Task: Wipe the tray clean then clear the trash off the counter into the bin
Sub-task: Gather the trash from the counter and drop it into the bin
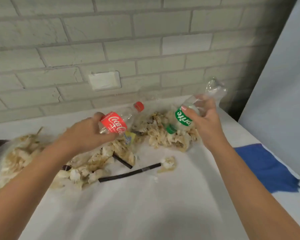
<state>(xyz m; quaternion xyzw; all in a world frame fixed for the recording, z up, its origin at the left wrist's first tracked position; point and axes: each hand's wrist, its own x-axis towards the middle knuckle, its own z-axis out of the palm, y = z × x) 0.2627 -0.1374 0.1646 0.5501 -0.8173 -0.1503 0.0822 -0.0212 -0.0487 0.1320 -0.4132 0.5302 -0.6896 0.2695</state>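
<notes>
Left hand (83, 133) gripping Coke (114, 125), right (207, 122) apparently Sprite (182, 120)

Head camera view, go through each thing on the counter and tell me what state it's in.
Cola bottle: looks empty, red cap on, gripped by the left hand.
Sprite bottle: looks empty, green cap on, tipped cap-down, gripped by the right hand.
Paper wads: crumpled, brown-stained, heaped on the counter.
Straws: lying loose by the wads.
Blue cloth: spread flat at the right edge.
</notes>
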